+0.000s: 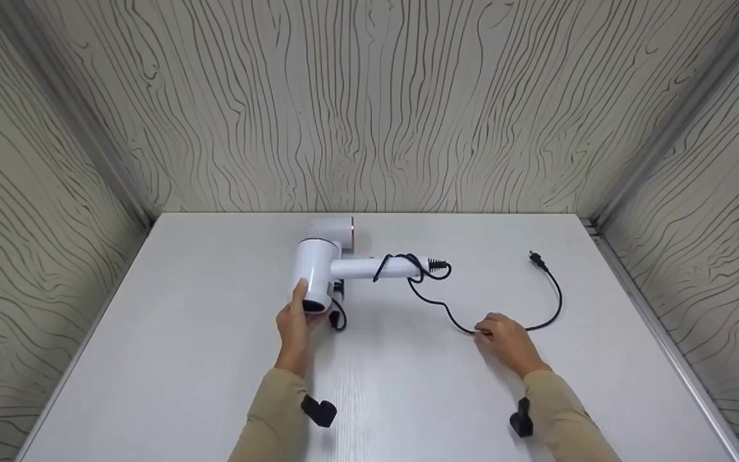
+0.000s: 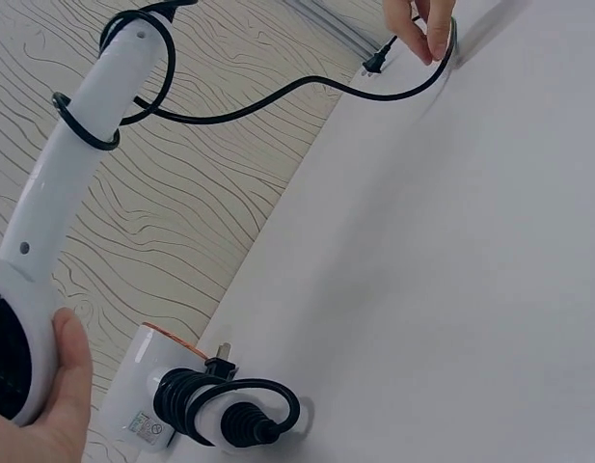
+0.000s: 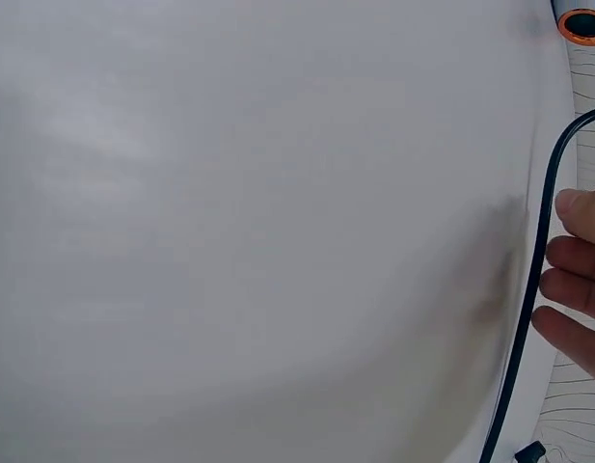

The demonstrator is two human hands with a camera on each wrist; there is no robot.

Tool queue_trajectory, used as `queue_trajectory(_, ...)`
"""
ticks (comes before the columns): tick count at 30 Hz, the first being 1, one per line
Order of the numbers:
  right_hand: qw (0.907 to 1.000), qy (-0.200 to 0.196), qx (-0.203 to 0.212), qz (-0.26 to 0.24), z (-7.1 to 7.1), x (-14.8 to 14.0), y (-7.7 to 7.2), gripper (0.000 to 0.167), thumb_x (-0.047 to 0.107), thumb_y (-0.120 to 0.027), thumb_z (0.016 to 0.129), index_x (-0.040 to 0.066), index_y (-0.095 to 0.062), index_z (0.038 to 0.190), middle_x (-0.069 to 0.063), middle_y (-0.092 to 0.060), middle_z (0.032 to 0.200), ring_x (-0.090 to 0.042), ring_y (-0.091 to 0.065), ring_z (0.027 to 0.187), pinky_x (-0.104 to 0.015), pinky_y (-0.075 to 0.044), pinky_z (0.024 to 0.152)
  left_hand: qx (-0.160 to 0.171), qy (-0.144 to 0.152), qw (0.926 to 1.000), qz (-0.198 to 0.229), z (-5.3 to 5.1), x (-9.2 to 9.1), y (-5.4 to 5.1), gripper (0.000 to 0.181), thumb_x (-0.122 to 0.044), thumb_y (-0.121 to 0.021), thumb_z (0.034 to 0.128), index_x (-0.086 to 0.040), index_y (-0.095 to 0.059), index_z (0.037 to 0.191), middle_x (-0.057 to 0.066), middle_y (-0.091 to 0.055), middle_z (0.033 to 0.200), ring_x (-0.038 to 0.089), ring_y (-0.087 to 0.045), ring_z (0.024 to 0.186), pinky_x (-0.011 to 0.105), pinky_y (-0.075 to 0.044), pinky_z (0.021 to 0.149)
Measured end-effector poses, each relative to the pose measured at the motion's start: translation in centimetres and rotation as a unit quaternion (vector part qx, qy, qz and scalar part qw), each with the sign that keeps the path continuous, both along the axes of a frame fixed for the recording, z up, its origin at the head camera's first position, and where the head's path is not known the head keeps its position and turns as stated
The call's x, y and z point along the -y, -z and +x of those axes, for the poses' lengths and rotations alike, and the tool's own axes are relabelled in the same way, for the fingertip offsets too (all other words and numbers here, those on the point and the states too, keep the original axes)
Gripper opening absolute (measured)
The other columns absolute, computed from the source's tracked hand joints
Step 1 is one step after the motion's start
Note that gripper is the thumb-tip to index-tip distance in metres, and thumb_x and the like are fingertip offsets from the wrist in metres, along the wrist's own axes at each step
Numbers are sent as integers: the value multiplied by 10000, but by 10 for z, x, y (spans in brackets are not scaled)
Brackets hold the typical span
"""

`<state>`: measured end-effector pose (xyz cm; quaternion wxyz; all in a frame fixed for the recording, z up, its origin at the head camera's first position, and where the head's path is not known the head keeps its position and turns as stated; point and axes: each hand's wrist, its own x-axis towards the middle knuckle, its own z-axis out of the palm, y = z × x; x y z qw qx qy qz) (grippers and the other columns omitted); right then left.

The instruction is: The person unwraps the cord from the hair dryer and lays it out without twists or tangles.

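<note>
My left hand (image 1: 296,327) grips the barrel of a white hair dryer (image 1: 315,266); the handle (image 2: 56,183) points right with black cord looped round it. In the left wrist view, the thumb of my left hand (image 2: 61,405) lies against the barrel. The cord (image 1: 440,302) runs to my right hand (image 1: 507,340), then curves back to a plug (image 1: 537,260). In the right wrist view, the relaxed, slightly spread fingers of my right hand (image 3: 577,270) touch or nearly touch the cord (image 3: 535,260), which passes uncovered along the fingertips.
Behind the held dryer lies a second white hair dryer (image 1: 337,230), partly hidden, its cord (image 2: 186,400) wound round its handle. Patterned panels (image 1: 369,109) bound the white table (image 1: 183,289) at the back and both sides.
</note>
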<state>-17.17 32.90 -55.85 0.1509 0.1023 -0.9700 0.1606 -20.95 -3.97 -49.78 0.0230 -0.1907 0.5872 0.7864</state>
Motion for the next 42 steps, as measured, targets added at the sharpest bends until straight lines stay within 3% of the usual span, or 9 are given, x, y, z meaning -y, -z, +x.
queue_trajectory(11,9997,28,1,-245,-7,21,-14,92,65,-765,779,47,-751,868,-46,-717,837,-188,-680,816,-342,-584,766,-29,-90,9998,187,-1,-1,-1,723,-490,-485,950,127,-432,1322,228,-571,1205,129,-671,853,350,-589,906)
queue_trajectory(23,9933,-73,-483,-1045,-12,52,-35,132,38,-755,789,25,-730,918,-67,-726,879,-203,-690,845,-357,-588,769,-55,-126,9993,337,-1,-3,0,738,-471,-494,944,138,-397,1348,242,-555,1212,174,-678,887,420,-571,939)
queue_trajectory(37,9877,3,-715,-1390,-17,79,-42,166,35,-751,794,7,-722,955,-99,-724,926,-232,-690,898,-381,-587,821,-19,-31,9997,226,0,-3,2,724,-488,-484,949,122,-422,1334,245,-552,1227,160,-673,892,440,-544,985)
queue_trajectory(42,9878,-80,-752,-1358,-19,86,-41,165,42,-756,788,8,-724,946,-107,-719,937,-247,-686,921,-387,-582,836,2,16,9999,163,1,-4,2,729,-508,-481,949,115,-436,1323,227,-565,1224,142,-675,888,391,-569,950)
